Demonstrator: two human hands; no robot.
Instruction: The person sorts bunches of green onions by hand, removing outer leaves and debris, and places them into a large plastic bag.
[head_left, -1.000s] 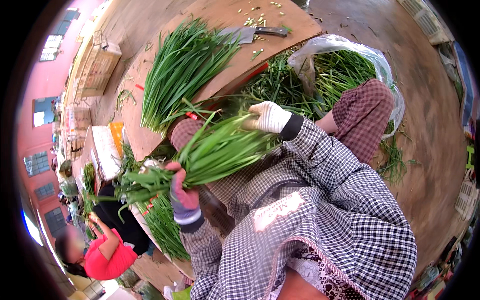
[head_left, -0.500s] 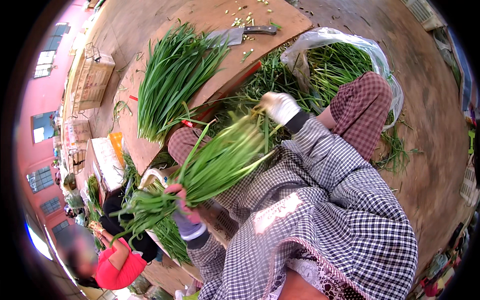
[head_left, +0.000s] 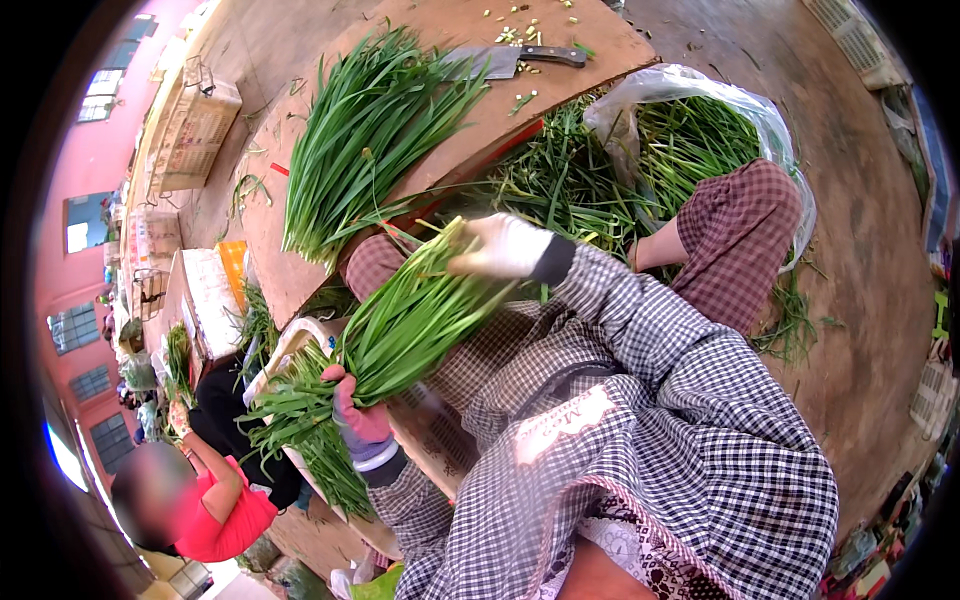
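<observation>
My left hand (head_left: 362, 410), in a pink and purple glove, is closed around a bunch of garlic chives (head_left: 405, 325) near its leafy end. The bunch slants up to the right across my lap. My right hand (head_left: 505, 246), in a white glove, is at the pale stem ends, its fingers closed against them; some fingertips are hidden. A larger pile of garlic chives (head_left: 365, 150) lies on a brown board (head_left: 440, 165). Beside that pile rests a cleaver (head_left: 500, 62) with a dark handle, near small cut stem pieces (head_left: 515, 32).
A clear plastic bag (head_left: 785, 130) of greens stands by my right knee, with loose leaves (head_left: 560, 175) heaped beside it. A pale tub (head_left: 295, 350) with greens is left of my lap. Crates (head_left: 195, 135) stand far left. A person in a pink top (head_left: 228, 510) sits at lower left.
My right hand has moved left onto the stem ends from out over the loose leaves. The held bunch now points more upward. My left hand keeps its grip, and the view has shifted slightly.
</observation>
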